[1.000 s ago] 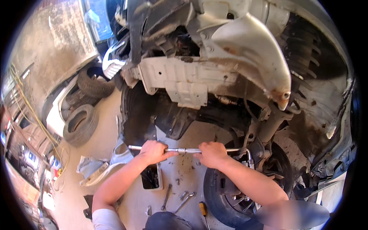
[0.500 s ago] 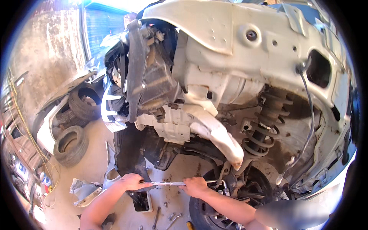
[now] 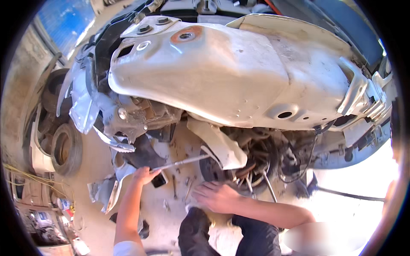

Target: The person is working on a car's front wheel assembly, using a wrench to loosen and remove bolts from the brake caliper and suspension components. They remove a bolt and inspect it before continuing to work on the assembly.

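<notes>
My left hand (image 3: 145, 175) is closed around the near end of a long silver socket wrench (image 3: 181, 162). The bar slants up to the right, and its far end passes behind a bent cream metal arm (image 3: 224, 149) under the car. My right hand (image 3: 215, 197) is off the wrench, held above my knees, with its fingers loosely extended and nothing seen in them. Beyond it are the wheel hub parts (image 3: 252, 166), partly covered by the cream arm. Two thin silver rods, one of them a longer rod (image 3: 270, 186), stand out from that area.
The stripped car body (image 3: 205, 72) spans the upper view, close over my hands. Loose tools, including a spanner (image 3: 174, 187), lie on the floor beside a small black box (image 3: 159, 180). Old tyres (image 3: 67, 149) and torn metal panels (image 3: 100, 191) are at left.
My right hand has let go of the wrench and drawn back toward my knees. My left hand still grips its end. The view has shifted, showing more of the car body's top.
</notes>
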